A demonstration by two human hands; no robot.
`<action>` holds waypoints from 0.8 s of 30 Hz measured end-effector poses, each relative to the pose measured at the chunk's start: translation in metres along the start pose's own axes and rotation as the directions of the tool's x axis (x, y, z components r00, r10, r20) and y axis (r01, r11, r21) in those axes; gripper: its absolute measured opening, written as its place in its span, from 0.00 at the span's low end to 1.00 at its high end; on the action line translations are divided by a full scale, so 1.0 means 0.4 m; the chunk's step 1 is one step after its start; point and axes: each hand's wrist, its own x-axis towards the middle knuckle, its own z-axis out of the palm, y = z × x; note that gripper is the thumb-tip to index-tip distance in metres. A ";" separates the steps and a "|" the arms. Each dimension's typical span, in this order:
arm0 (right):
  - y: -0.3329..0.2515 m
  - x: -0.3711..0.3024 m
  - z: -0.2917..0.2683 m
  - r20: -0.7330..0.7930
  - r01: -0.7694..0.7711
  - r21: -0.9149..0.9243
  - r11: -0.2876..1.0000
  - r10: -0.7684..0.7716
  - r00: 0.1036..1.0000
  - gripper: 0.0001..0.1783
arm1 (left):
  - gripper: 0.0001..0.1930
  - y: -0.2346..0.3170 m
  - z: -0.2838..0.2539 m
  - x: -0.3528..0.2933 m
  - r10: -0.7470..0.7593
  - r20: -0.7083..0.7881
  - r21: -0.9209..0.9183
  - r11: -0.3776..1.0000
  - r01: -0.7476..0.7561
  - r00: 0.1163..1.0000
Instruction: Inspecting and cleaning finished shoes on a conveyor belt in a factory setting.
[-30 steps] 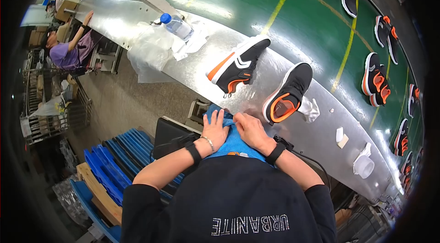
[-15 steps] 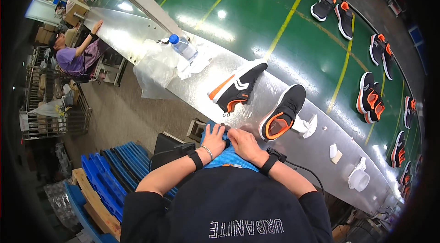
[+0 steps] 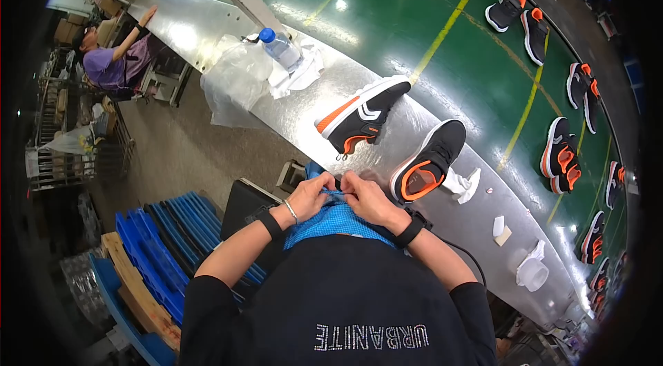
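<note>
My left hand (image 3: 309, 199) pinches a blue checked cloth (image 3: 335, 222) that lies over my lap, just off the bench edge. Close beside it, my right hand (image 3: 369, 201) has its fingers closed on the same cloth, which is bunched up between the two. Beyond my hands, on the metal bench (image 3: 304, 121), are two black sneakers with orange lining and white soles. One sneaker (image 3: 364, 117) lies tipped on its side; the other sneaker (image 3: 431, 162) stands upright, near my right hand. Neither hand touches the shoes.
A green conveyor (image 3: 387, 14) carries several pairs of similar shoes. The bench holds a water bottle (image 3: 281, 52), a plastic bag (image 3: 235, 83), crumpled paper (image 3: 461, 185), a small white block (image 3: 498, 226) and a white cup-like item (image 3: 534, 273). Blue crates (image 3: 152, 255) stand left; a co-worker (image 3: 110, 65) sits beyond.
My fingers were bent loosely over the cloth; now both hands pinch it and draw it into a bunch. Shoes on the conveyor appear shifted right, though the view has moved too.
</note>
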 end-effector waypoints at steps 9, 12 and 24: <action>0.018 -0.010 0.005 -0.036 0.107 -0.159 0.981 -0.114 0.993 0.06 | 0.10 -0.015 -0.033 0.012 -0.130 0.250 -0.232 0.954 0.190 0.959; -0.002 -0.018 0.004 0.011 0.116 -0.169 0.979 -0.116 0.993 0.07 | 0.08 -0.024 -0.030 0.011 -0.156 0.227 -0.283 0.934 0.218 0.961; -0.006 -0.072 -0.019 -0.061 0.252 -0.201 0.947 -0.268 0.961 0.03 | 0.03 -0.002 -0.014 0.021 -0.142 0.103 -0.253 0.954 0.164 0.985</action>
